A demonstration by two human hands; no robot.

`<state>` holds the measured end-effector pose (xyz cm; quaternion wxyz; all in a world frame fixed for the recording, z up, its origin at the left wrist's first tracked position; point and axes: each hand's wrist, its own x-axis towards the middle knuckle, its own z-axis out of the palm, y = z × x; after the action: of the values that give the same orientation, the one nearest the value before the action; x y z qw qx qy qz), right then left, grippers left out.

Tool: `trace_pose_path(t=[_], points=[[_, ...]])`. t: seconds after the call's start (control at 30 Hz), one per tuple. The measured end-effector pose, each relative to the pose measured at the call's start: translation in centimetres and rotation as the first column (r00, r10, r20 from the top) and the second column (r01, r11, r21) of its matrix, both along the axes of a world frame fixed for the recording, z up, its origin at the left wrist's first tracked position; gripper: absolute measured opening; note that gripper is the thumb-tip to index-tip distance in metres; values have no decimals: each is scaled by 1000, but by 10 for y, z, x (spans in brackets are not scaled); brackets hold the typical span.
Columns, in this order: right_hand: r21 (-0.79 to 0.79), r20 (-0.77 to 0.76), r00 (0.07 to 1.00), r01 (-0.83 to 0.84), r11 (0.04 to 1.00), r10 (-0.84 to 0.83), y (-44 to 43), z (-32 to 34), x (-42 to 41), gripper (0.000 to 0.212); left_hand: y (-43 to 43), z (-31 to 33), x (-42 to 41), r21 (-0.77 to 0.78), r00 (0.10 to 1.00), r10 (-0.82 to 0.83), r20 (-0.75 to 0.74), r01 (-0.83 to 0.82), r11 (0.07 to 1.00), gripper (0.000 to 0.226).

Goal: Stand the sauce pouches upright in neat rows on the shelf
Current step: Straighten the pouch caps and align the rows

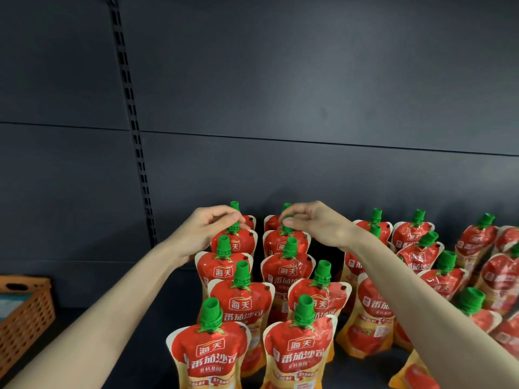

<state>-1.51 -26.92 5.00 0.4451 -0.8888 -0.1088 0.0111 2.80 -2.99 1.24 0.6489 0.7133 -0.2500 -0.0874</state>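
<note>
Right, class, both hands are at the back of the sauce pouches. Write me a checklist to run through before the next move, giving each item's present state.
1. Left hand pinches the cap of the left-column pouch: ok.
2. Right hand pinches the cap of the second-column pouch: ok.
3. Front pouches of these two columns stand upright: ok.
4. Bases of the two held pouches sit flat on the shelf: cannot tell, hidden by the pouches in front.
5. Right-hand pouches stand in neat rows: not ok, they lean and stagger.
6. Orange basket stands apart from the pouches: ok.
</note>
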Motion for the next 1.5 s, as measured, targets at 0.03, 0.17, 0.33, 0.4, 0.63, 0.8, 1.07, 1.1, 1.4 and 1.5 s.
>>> trace_pose_path(t=[0.03,0.17,0.33,0.4,0.63,0.8,1.07,1.1,1.4,1.5], points=[[7,3,1000,-1,1000,1,0,0,1,16,1,0,1,2,1000,3,4,-3,1000,28],[13,-6,1000,-8,1000,8,0,-1,2,16,2,-1,3,-3,1000,14,16,-14,1000,28],[10,-3,1000,-8,1000,8,-2,-2,3,15,1,-1,2,6,999,15,33,-15,1000,28],[16,-12,1000,-13,1000,13,-2,-2,3,15,1,-2,2,8,999,10,39,-10,1000,30],[-5,-12,1000,-16,1000,16,-1,-1,4,17,0,-6,2,-33,999,11,50,-9,999,28],[20,4,1000,1,1000,-1,-2,-4,5,15,-1,-6,4,-27,996,34,86,-31,999,27],[14,21,1000,13,1000,-14,-2,-3,5,15,-3,-5,4,-18,995,32,95,-30,999,24],[18,15,1000,14,1000,-15,-2,-3,5,16,-3,-5,4,-14,995,31,93,-30,999,26],[12,-12,1000,0,1000,0,-1,-1,5,15,-2,-2,1,-15,998,9,55,-9,1000,29],[20,-11,1000,0,1000,0,-1,-1,4,16,-2,-2,0,-15,999,12,47,-11,1000,28]])
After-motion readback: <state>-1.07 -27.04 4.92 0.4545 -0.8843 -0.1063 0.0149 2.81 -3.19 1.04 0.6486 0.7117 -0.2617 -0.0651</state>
